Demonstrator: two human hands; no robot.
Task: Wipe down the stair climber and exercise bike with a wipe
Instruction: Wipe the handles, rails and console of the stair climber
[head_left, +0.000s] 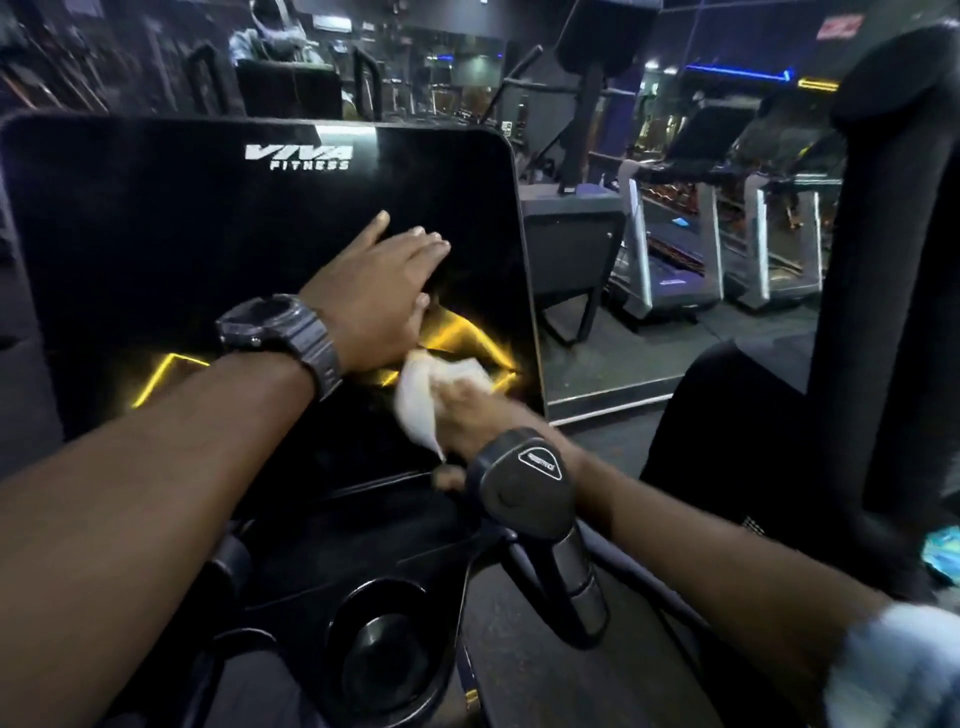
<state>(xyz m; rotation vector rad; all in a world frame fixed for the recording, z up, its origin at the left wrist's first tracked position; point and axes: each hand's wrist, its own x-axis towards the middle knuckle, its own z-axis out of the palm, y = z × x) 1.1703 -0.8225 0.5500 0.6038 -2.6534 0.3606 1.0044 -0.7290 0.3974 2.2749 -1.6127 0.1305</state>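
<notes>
A large black console screen (182, 234) with a white logo and glowing yellow lines fills the left half of the view. My left hand (379, 291), a dark watch on its wrist, lies flat on the screen with straight fingers. My right hand (467, 410) grips a crumpled white wipe (431, 395) and presses it against the screen's lower right part, blurred by motion. A black handlebar grip with a button pad (524, 488) stands in front of my right wrist and hides part of it.
Below the screen sits a round black cup holder (389, 649). A thick black upright post (872, 260) rises at the right. Behind stand treadmills (675, 249) and other gym machines on a dark floor. Something blue lies at the far right edge (943, 556).
</notes>
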